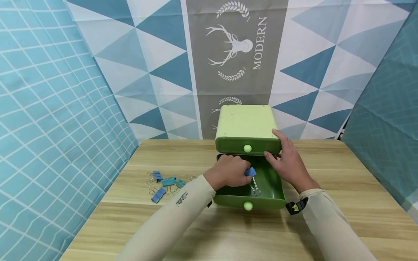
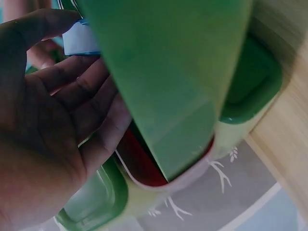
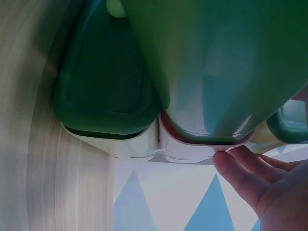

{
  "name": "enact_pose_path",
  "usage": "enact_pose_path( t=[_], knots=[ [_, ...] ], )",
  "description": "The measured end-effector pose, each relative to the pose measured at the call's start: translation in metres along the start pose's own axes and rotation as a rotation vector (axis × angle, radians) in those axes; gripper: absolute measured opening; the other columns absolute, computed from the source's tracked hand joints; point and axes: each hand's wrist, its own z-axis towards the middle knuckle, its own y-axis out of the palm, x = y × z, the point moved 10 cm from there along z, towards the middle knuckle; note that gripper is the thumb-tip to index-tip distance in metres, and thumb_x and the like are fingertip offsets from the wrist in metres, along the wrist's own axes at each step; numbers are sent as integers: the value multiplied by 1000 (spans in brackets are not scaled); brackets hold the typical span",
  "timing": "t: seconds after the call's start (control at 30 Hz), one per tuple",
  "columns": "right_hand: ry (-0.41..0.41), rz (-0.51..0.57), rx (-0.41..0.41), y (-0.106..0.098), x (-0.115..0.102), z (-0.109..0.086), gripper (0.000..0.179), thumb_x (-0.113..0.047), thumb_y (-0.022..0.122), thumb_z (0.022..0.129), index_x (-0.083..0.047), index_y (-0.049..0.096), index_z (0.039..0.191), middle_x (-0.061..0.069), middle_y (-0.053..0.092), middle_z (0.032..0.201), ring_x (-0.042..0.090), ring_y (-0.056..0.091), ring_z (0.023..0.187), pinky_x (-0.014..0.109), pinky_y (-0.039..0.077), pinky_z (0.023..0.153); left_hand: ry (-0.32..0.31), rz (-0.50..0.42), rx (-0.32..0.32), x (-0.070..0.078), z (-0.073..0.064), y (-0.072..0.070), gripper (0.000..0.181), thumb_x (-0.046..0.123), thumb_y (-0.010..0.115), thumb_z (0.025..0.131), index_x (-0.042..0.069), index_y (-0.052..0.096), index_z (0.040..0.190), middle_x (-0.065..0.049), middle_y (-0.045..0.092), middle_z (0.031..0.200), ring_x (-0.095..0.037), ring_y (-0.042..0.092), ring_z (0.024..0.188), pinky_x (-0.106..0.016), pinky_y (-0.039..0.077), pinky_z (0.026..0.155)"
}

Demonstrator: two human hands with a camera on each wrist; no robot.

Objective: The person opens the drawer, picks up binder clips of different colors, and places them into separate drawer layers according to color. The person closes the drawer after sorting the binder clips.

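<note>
My left hand (image 1: 229, 172) pinches a blue binder clip (image 1: 250, 171) by its body, its wire handles hanging down over the pulled-out green drawer (image 1: 274, 185). In the left wrist view the thumb and fingertips hold the clip (image 2: 81, 38) beside the drawer's wall (image 2: 159, 72). At the right side of the light-green drawer cabinet (image 1: 246, 121), my right hand (image 1: 291, 163) rests with fingers extended. In the right wrist view, a fingertip (image 3: 223, 158) touches the cabinet's side near the open drawer's slot.
Several blue and teal binder clips (image 1: 159, 194) lie on the wooden table (image 1: 124, 217) left of the cabinet. Above the open drawer is a closed one with a round knob (image 1: 247, 148); another closed drawer (image 3: 106, 82) is beneath. A patterned cloth (image 1: 163, 72) hangs behind.
</note>
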Motion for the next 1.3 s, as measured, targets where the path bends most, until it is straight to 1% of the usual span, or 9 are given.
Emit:
enact_pose_path(
  t=[0.07,0.17,0.27,0.43,0.73,0.93,1.1,1.2,1.3],
  knots=[
    [1,3,0,1,0,-1,79,-24,66,98,-23,18,161,24,35,148,43,54,116,63,50,85,4,38,-32,7,4,3,27,43,60,95,22,58,77,6,45,61,-12,50,56,-30,39,50],
    [15,4,1,2,2,-1,79,-25,66,98,-25,17,161,24,35,149,42,55,115,62,50,87,18,111,-65,16,9,8,32,44,60,96,22,54,73,6,41,60,-11,45,53,-28,37,49],
    [25,-1,10,1,4,-2,79,-25,66,98,-26,17,161,24,35,149,42,56,114,62,50,87,44,182,-72,23,13,13,37,44,60,96,22,48,68,6,36,58,-11,39,50,-28,35,48],
    [11,-5,17,1,2,-1,79,-22,66,98,-25,18,161,25,35,148,43,54,116,62,51,86,47,236,-73,27,16,17,40,45,58,97,22,45,66,6,36,57,-10,39,49,-27,36,46],
    [12,-2,12,3,1,0,79,-23,66,98,-24,18,161,25,35,148,44,54,116,62,50,86,38,248,-61,26,15,19,46,53,57,98,22,45,66,7,37,57,-10,41,49,-27,34,46],
    [19,0,12,3,1,0,79,-25,65,98,-24,18,161,25,35,149,44,55,115,62,50,87,19,233,-68,22,12,18,48,59,55,97,22,50,66,8,46,58,-9,47,51,-28,37,47],
    [30,3,13,2,2,-2,79,-25,65,98,-25,17,161,25,34,150,44,55,117,62,50,88,6,191,-75,16,9,15,43,59,53,98,24,59,75,8,54,63,-9,53,55,-29,41,50],
    [36,-2,16,2,2,-2,80,-24,66,98,-26,17,161,25,35,149,43,55,117,62,50,88,4,176,-66,12,5,10,38,57,53,99,24,62,81,7,56,64,-10,54,57,-30,43,51],
    [36,-7,19,1,2,-2,81,-24,67,98,-26,17,161,25,36,148,43,55,117,62,50,87,18,140,-44,8,0,5,34,54,55,99,24,65,85,7,55,63,-10,54,58,-30,43,51]
  ],
)
